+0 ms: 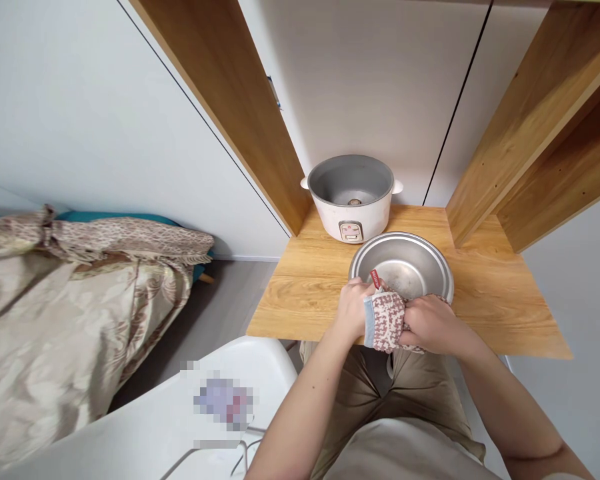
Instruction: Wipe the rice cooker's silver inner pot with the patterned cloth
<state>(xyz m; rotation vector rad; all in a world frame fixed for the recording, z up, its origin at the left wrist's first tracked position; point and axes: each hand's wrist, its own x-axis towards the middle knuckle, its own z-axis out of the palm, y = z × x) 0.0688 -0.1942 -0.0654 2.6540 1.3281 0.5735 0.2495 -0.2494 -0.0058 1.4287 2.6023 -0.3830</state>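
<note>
A brown-and-cream patterned cloth (387,321) with a pale blue edge and a red tag is bunched between my hands at the table's front edge. My left hand (354,308) is closed on its left end. Curled fingers of my right hand (431,324) grip the other side, their tips hidden in the folds. Directly behind the cloth sits a round metal bowl (405,277) with a wide rim. The cloth and both hands cover its near side, and its inner bottom looks dull and spotted. Whether the cloth presses on the rim, I cannot tell.
A white rice cooker base (351,200), lidless with a grey inside, stands behind the bowl. Wooden uprights (525,127) flank the wooden tabletop (300,280). At left are a white chair (260,360) with a blurred item on it and a fabric-covered bed (95,300).
</note>
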